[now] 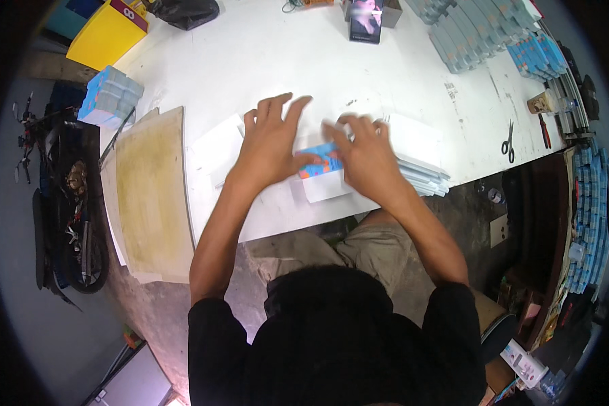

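Observation:
A small blue printed piece of card or carton (323,162) with orange spots and a white flap (328,186) lies near the table's front edge, between my hands. My left hand (267,145) has its fingers spread and raised, the thumb reaching over the blue print. From the other side, my right hand (371,154) covers the right end of the piece, its fingers bent, apart and partly blurred. White sheets or flat cartons (216,145) lie under and left of my left hand. A stack of white flat cartons (419,172) rests beside my right hand.
A worn board (152,193) lies at the table's left edge, below bundled blue-grey cartons (111,98). At the far side are a yellow bin (105,37), a black bag (183,12) and a phone (366,24). Stacked cartons (477,34), scissors (510,143) and a screwdriver-like tool (544,132) are at right.

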`<state>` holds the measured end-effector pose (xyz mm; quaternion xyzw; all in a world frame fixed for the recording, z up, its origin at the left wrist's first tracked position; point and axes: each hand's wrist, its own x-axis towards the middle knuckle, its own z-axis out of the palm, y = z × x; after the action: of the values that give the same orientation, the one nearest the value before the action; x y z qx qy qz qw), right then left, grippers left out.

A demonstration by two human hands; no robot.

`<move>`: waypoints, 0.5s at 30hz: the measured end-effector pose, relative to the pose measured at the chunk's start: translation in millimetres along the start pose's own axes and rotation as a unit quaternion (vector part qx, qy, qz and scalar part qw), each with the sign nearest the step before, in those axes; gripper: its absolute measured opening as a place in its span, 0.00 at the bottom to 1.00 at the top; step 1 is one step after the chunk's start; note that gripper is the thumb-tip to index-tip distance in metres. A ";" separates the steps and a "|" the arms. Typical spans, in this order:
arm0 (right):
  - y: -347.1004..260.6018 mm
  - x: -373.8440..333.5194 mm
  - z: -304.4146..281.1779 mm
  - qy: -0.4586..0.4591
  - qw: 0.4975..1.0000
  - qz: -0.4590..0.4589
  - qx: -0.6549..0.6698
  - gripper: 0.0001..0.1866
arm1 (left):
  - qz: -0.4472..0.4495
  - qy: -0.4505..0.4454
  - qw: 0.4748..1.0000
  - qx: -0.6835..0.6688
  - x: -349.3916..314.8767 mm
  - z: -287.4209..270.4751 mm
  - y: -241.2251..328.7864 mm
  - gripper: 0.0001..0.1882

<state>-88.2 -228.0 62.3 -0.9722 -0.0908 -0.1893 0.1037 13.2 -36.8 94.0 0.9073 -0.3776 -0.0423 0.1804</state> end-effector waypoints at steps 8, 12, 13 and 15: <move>54.9 -79.2 -63.8 0.139 0.986 0.071 0.052 0.23 | 0.065 0.000 0.989 -0.136 -28.7 -5.2 4.5 0.43; 90.9 -128.6 -69.5 -0.064 0.986 0.154 0.019 0.19 | 0.123 -0.094 0.988 -0.012 -30.1 20.0 5.4 0.48; 87.2 -129.4 -66.6 -0.060 0.986 0.152 0.015 0.18 | 0.119 -0.097 0.988 0.003 -30.6 22.0 5.7 0.48; 69.8 -122.7 -58.1 -0.025 0.990 0.134 0.026 0.18 | 0.113 -0.105 0.988 0.033 -29.1 24.6 5.8 0.48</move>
<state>-205.2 -325.7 55.8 -0.9770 0.0325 -0.1470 0.1512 -16.6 -27.5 71.5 0.8548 -0.4954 -0.1046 0.1136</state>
